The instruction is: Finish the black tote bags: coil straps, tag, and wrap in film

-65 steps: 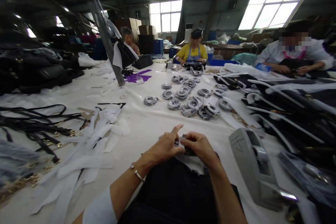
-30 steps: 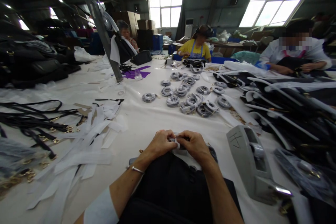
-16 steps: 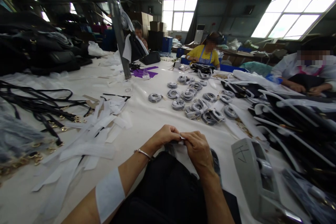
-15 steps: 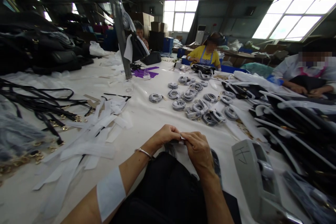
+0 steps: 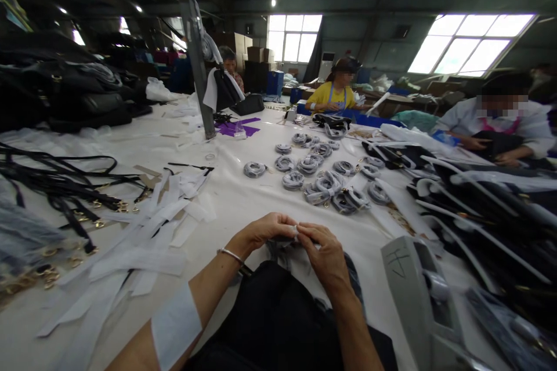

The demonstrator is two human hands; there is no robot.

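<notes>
My left hand (image 5: 270,229) and my right hand (image 5: 325,252) meet over the table, thumbs and forefingers pinched together. A small white piece (image 5: 296,231) shows between the fingertips; what it is cannot be made out. Just beneath, a dark strap-like thing in clear wrap (image 5: 282,250) is partly covered by the fingers. Black fabric (image 5: 278,313) fills the space between my forearms, close to my body. Beyond my hands lie several coiled straps in greyish wrap (image 5: 308,164), some with gold clasps.
A grey tape-dispenser-like device (image 5: 404,284) stands at my right. Black bags with white-wrapped handles (image 5: 474,214) are heaped beyond it. White strips (image 5: 139,258) and black straps (image 5: 65,179) lie left. A metal post (image 5: 198,69) rises from the table (image 5: 235,214). Three other people sit across it.
My view has tilted up slightly. Both hands stay pinched close together, with a little more of the white piece showing between them. The person in yellow has moved an arm.
</notes>
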